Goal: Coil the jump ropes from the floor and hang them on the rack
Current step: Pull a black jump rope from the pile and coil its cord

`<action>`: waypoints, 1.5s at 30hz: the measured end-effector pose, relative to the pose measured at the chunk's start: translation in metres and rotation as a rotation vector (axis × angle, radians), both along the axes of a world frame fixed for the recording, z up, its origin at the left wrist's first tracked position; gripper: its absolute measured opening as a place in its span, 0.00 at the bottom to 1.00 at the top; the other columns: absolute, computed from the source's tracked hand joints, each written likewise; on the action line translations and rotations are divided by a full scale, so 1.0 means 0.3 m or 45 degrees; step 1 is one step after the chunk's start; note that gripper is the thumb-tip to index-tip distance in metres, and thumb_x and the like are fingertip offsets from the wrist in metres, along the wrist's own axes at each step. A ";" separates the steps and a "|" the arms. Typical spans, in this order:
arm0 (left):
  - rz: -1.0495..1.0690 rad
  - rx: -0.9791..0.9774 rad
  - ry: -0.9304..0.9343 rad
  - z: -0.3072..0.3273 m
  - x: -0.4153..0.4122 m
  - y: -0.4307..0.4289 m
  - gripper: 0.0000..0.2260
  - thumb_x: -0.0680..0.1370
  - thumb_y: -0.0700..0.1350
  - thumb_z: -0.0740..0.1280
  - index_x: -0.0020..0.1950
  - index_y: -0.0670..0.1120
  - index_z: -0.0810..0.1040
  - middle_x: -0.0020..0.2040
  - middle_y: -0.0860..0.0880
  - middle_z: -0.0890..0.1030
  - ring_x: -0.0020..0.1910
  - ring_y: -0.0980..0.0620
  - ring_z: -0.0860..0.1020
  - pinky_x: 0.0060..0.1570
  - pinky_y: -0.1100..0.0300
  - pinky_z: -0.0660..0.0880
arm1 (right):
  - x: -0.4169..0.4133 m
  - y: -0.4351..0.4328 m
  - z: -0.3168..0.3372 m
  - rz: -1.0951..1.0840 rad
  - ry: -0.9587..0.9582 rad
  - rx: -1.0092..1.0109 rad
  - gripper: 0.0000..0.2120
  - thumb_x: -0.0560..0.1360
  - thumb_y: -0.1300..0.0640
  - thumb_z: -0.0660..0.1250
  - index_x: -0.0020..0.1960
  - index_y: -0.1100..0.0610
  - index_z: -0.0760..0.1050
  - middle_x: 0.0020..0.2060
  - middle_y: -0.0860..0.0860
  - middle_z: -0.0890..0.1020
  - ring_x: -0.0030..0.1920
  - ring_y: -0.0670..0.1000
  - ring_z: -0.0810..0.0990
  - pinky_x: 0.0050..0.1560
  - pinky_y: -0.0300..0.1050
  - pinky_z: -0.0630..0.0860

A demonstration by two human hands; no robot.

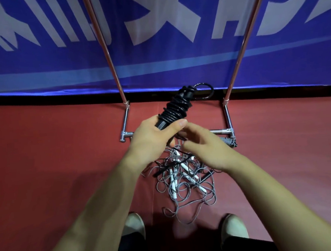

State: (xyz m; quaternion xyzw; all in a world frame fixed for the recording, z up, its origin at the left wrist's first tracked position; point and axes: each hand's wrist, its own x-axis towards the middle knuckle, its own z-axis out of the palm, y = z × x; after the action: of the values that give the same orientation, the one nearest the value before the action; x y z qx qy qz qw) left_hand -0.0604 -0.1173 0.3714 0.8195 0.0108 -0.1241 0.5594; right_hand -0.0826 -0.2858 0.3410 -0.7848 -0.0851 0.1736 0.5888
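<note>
View from the head, looking down. The left grip [154, 140], a bare hand, is closed round the lower end of a black jump rope [176, 106] wound into a tight bundle, held up at a tilt above the floor. One loop sticks out from the top of the bundle.

The right grip [208, 151] is just beside the left thumb, with its fingers loosely curled and blurred. It is unclear whether it pinches a strand.

Below the hands, a tangled pile of grey ropes [185, 183] with white handles lies on the red floor [44, 154]. The hands and forearms hide the top of the pile.

Behind stands the chrome rack [241, 46], its two poles rising out of view. The hands cover the middle of its low crossbar. A small wound grey rope [230, 141] lies touching the rack's right foot.

A blue banner [156, 66] with white lettering hangs behind the rack. Two pale shoes [134, 225] show at the bottom edge.
</note>
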 end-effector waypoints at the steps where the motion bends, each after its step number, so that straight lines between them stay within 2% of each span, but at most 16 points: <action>1: 0.011 -0.046 0.014 0.003 0.000 -0.003 0.14 0.73 0.61 0.73 0.42 0.51 0.80 0.29 0.49 0.81 0.26 0.53 0.72 0.35 0.55 0.71 | -0.002 0.007 -0.013 0.018 0.005 0.043 0.25 0.73 0.57 0.68 0.70 0.52 0.72 0.61 0.50 0.82 0.65 0.47 0.78 0.68 0.52 0.72; 3: 0.022 -0.119 0.045 0.008 0.002 -0.007 0.13 0.74 0.60 0.73 0.42 0.51 0.80 0.30 0.49 0.81 0.25 0.54 0.72 0.33 0.57 0.69 | -0.006 0.014 -0.031 0.020 -0.075 -0.074 0.17 0.74 0.55 0.73 0.62 0.51 0.75 0.53 0.46 0.83 0.57 0.45 0.81 0.62 0.49 0.75; 5: 0.024 -0.097 0.057 0.010 0.001 -0.004 0.14 0.74 0.60 0.73 0.41 0.51 0.79 0.30 0.49 0.81 0.24 0.55 0.71 0.33 0.58 0.69 | -0.006 0.010 -0.041 0.000 -0.212 -0.333 0.04 0.77 0.54 0.71 0.48 0.51 0.76 0.41 0.44 0.81 0.43 0.44 0.79 0.49 0.46 0.75; 8: 0.058 0.014 0.032 0.000 0.004 0.009 0.16 0.73 0.62 0.73 0.41 0.51 0.79 0.30 0.49 0.82 0.25 0.55 0.72 0.35 0.56 0.71 | 0.004 -0.020 -0.032 -0.009 -0.143 -0.546 0.10 0.79 0.53 0.68 0.40 0.52 0.73 0.31 0.45 0.74 0.30 0.43 0.70 0.36 0.44 0.68; 10: 0.115 0.039 0.033 -0.009 0.009 0.023 0.17 0.73 0.63 0.73 0.42 0.50 0.79 0.30 0.49 0.82 0.24 0.55 0.71 0.33 0.56 0.70 | 0.006 -0.048 -0.020 0.029 -0.053 -0.585 0.08 0.81 0.52 0.66 0.43 0.48 0.74 0.31 0.44 0.75 0.30 0.40 0.72 0.38 0.41 0.67; 12: 0.175 0.040 0.047 -0.018 0.015 0.034 0.17 0.73 0.64 0.73 0.40 0.50 0.78 0.29 0.49 0.81 0.22 0.55 0.70 0.30 0.58 0.67 | -0.005 -0.062 0.001 0.026 -0.015 -0.483 0.05 0.83 0.50 0.62 0.51 0.44 0.76 0.38 0.39 0.79 0.38 0.35 0.75 0.43 0.34 0.69; 14: 0.219 0.031 0.051 -0.025 0.019 0.040 0.17 0.73 0.63 0.73 0.39 0.50 0.77 0.30 0.48 0.81 0.21 0.55 0.69 0.28 0.60 0.65 | -0.020 -0.059 0.018 0.021 -0.053 -0.401 0.10 0.84 0.50 0.59 0.61 0.42 0.76 0.49 0.34 0.79 0.48 0.32 0.75 0.49 0.23 0.66; 17: 0.256 0.033 0.058 -0.031 0.020 0.041 0.18 0.73 0.62 0.73 0.37 0.49 0.76 0.29 0.48 0.81 0.21 0.55 0.68 0.28 0.60 0.66 | -0.021 -0.034 0.008 -0.036 -0.110 -0.327 0.11 0.83 0.53 0.61 0.61 0.42 0.77 0.54 0.40 0.78 0.53 0.37 0.75 0.55 0.26 0.65; 20: 0.241 0.058 0.067 -0.037 0.018 0.037 0.19 0.73 0.63 0.73 0.41 0.47 0.79 0.28 0.49 0.81 0.23 0.54 0.70 0.32 0.58 0.69 | -0.007 -0.021 -0.005 -0.358 -0.078 -0.194 0.12 0.79 0.60 0.66 0.47 0.44 0.83 0.45 0.43 0.79 0.52 0.42 0.77 0.56 0.37 0.71; 25: 0.247 0.084 0.064 -0.035 0.017 0.029 0.18 0.73 0.63 0.73 0.42 0.49 0.79 0.28 0.49 0.81 0.22 0.56 0.71 0.31 0.60 0.69 | -0.005 -0.044 0.007 -0.492 -0.147 -0.348 0.10 0.74 0.60 0.66 0.38 0.56 0.84 0.23 0.43 0.75 0.26 0.42 0.69 0.30 0.38 0.65; 29: 0.338 0.066 0.045 -0.031 0.030 0.046 0.17 0.73 0.62 0.74 0.43 0.48 0.79 0.29 0.49 0.81 0.21 0.56 0.71 0.26 0.62 0.67 | -0.001 -0.091 0.023 -0.110 0.153 -0.246 0.14 0.73 0.51 0.61 0.32 0.53 0.78 0.27 0.49 0.71 0.30 0.50 0.65 0.33 0.45 0.61; 31: 0.381 0.087 0.024 -0.026 0.032 0.059 0.17 0.73 0.61 0.74 0.44 0.48 0.79 0.29 0.49 0.81 0.21 0.58 0.71 0.23 0.65 0.67 | -0.002 -0.129 0.006 -0.008 0.304 -0.433 0.18 0.77 0.53 0.58 0.32 0.56 0.78 0.27 0.50 0.75 0.31 0.52 0.70 0.35 0.44 0.66; 35: 0.434 0.114 -0.036 -0.014 0.036 0.074 0.16 0.74 0.61 0.73 0.43 0.48 0.79 0.30 0.49 0.81 0.23 0.59 0.73 0.23 0.69 0.66 | -0.018 -0.194 -0.046 0.030 0.658 -0.780 0.19 0.82 0.60 0.52 0.45 0.62 0.81 0.36 0.55 0.82 0.31 0.51 0.75 0.23 0.33 0.67; 39: 0.555 0.133 -0.109 0.004 0.048 0.101 0.16 0.74 0.61 0.73 0.41 0.49 0.78 0.30 0.50 0.82 0.24 0.57 0.74 0.24 0.68 0.68 | -0.055 -0.277 -0.134 0.117 1.008 -1.093 0.13 0.81 0.65 0.54 0.57 0.67 0.76 0.41 0.54 0.86 0.31 0.53 0.76 0.33 0.40 0.75; 43: 0.638 0.152 -0.148 0.009 0.058 0.141 0.17 0.74 0.62 0.72 0.43 0.49 0.79 0.29 0.51 0.82 0.23 0.58 0.74 0.22 0.68 0.67 | -0.138 -0.347 -0.246 0.096 1.358 -1.139 0.17 0.81 0.64 0.47 0.45 0.64 0.74 0.42 0.62 0.82 0.26 0.55 0.79 0.23 0.36 0.72; 45: 0.614 0.160 -0.132 0.007 0.057 0.146 0.16 0.74 0.62 0.73 0.42 0.49 0.78 0.29 0.51 0.81 0.23 0.59 0.74 0.23 0.68 0.67 | -0.143 -0.333 -0.261 0.044 1.334 -1.136 0.16 0.83 0.60 0.50 0.48 0.63 0.75 0.46 0.60 0.80 0.28 0.55 0.78 0.25 0.38 0.74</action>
State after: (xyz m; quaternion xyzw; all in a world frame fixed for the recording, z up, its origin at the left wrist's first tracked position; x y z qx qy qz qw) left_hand -0.0433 -0.0736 0.3734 0.8316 0.1851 0.0561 0.5206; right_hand -0.1256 -0.3857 0.2627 -0.7631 0.2779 0.5581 0.1699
